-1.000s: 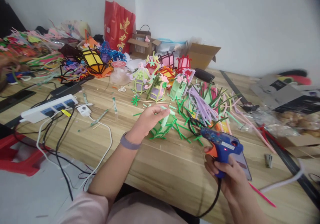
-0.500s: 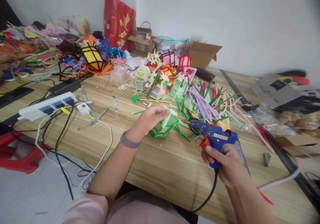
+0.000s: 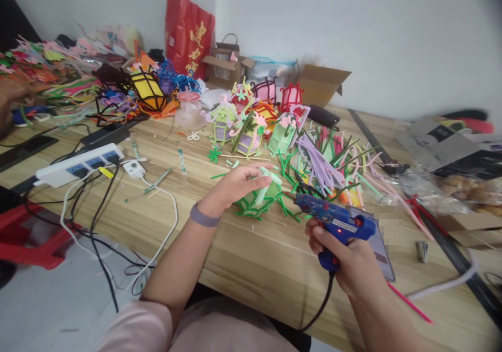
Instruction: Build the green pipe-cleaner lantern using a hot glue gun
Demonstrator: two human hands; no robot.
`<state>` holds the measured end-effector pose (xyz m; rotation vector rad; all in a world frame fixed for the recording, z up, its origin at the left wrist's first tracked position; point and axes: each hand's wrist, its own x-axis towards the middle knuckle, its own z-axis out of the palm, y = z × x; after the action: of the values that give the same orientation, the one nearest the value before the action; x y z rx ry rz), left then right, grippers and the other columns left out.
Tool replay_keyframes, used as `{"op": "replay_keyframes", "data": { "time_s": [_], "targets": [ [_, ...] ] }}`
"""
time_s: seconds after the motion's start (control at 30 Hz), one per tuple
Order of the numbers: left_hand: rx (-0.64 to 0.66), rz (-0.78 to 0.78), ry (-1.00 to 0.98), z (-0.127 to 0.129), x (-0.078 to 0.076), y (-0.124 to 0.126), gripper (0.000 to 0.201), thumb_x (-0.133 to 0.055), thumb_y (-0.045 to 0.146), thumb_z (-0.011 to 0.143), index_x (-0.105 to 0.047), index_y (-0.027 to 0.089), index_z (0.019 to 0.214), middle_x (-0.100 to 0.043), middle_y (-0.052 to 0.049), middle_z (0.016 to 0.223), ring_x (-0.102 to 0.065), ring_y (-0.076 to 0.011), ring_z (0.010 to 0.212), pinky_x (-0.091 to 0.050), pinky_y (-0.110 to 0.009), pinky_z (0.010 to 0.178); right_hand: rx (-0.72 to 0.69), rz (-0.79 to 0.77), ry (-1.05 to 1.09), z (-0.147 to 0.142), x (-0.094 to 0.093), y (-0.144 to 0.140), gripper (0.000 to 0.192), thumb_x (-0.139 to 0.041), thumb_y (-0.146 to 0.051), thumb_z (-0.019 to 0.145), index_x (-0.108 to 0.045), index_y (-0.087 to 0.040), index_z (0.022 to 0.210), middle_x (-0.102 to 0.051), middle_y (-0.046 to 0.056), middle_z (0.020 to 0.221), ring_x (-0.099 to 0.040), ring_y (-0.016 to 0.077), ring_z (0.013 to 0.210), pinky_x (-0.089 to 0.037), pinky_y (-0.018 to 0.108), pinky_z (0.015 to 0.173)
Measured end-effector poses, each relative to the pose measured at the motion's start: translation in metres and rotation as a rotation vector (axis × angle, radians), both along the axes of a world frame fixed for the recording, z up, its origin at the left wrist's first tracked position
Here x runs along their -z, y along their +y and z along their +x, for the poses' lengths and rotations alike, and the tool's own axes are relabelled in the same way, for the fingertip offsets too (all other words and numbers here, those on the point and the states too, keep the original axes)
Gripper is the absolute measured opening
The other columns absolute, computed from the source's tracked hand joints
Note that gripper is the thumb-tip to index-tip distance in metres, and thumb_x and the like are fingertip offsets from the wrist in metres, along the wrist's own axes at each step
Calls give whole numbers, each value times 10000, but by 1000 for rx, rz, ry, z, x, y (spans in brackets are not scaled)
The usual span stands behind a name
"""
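A person sits at a wooden table (image 3: 259, 268) crowded with craft supplies, seen from their own head looking down. The left hand (image 3: 235, 184) is curled over a small green lantern (image 3: 263, 195) made of foam and green pipe cleaners, fingers pinched on a pale strip along its top edge, pinning it to the tabletop. The right hand (image 3: 345, 260) is wrapped firmly around the handle of a blue hot glue gun (image 3: 333, 221), a finger near the orange trigger, a small red light glowing on the body. The nozzle points left toward the lantern and sits just beside it, not quite touching. The gun's black cord (image 3: 319, 307) drops off the near edge of the table.

Behind the lantern lies a loose heap of pipe cleaners (image 3: 329, 166) — green, purple, pink — and a row of finished lanterns (image 3: 251, 127). To the left, a white power strip (image 3: 78, 166) with tangled cables.

To glue well here, it seems wise to keep the left fingertips clear of the nozzle's path, bring the tip right to the seam, squeeze out only a small bead, then press the strip down steadily until it sets — too much glue would likely string and smear the foam.
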<state>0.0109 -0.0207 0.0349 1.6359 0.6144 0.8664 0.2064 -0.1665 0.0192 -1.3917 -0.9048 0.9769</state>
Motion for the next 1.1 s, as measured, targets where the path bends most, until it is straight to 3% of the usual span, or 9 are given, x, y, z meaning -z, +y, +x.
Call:
{"op": "replay_keyframes", "data": {
  "time_s": [0.23,0.4,0.5,0.6,0.7,0.77,0.9,1.0,1.1],
  "targets": [
    [43,91,59,-2,3,5,373,-683,511,760,-660,181,587,-646,-75,1288,-584,-273,1188,-388,-343,1023,-49,-9,320,-7,0,14,273,-870,-360,590,-692,-185,701,-646,13,651,-495,79,474,-409,203,422],
    [10,175,70,-1,7,6,280,-657,446,803,-710,189,706,-647,-82,1281,-592,-266,1177,-401,-347,1013,-63,-11,505,-23,-6,26,291,-901,-358,506,-697,-216,656,-727,30,776,-658,161,712,-567,268,641],
    [-38,291,138,-4,7,5,239,-638,422,834,-714,197,812,-664,-88,1222,-584,-256,1175,-390,-354,1027,-104,0,570,-33,-3,31,273,-894,-361,516,-705,-228,663,-756,34,848,-694,200,822,-582,324,762],
    [-155,385,216,-9,4,-3,261,-680,432,813,-661,196,924,-654,-91,1198,-571,-252,1166,-393,-370,1025,-116,35,587,-40,2,34,248,-883,-356,543,-713,-234,676,-768,27,921,-703,203,836,-586,316,751],
    [-422,510,314,-11,1,-23,375,-678,467,816,-583,175,1031,-629,-102,1135,-561,-254,1104,-431,-397,962,-111,51,586,-42,5,36,245,-885,-354,548,-721,-229,680,-770,21,949,-702,185,818,-586,276,709],
    [-559,646,413,-10,0,-38,360,-654,491,832,-581,167,971,-618,-89,1004,-557,-258,1026,-453,-400,897,-105,45,587,-42,7,38,247,-889,-351,546,-728,-223,683,-772,21,944,-699,170,801,-584,252,694],
    [-508,797,638,-6,5,-57,206,-642,370,869,-596,180,934,-608,-38,832,-564,-227,836,-473,-347,745,-98,29,590,-42,8,40,255,-898,-343,533,-732,-220,682,-774,18,944,-692,146,778,-582,223,672],
    [-516,826,653,-7,9,-57,254,-609,327,896,-583,190,1108,-613,-38,855,-575,-222,832,-488,-351,758,-74,33,526,-38,9,39,268,-901,-354,532,-737,-215,691,-776,24,865,-684,131,709,-579,217,636],
    [-541,833,616,-11,13,-48,300,-614,362,887,-590,205,1141,-588,-65,934,-583,-234,888,-508,-367,777,-37,66,399,-29,11,35,286,-901,-374,532,-739,-196,686,-755,33,731,-663,124,618,-567,217,584]
  ]
}}
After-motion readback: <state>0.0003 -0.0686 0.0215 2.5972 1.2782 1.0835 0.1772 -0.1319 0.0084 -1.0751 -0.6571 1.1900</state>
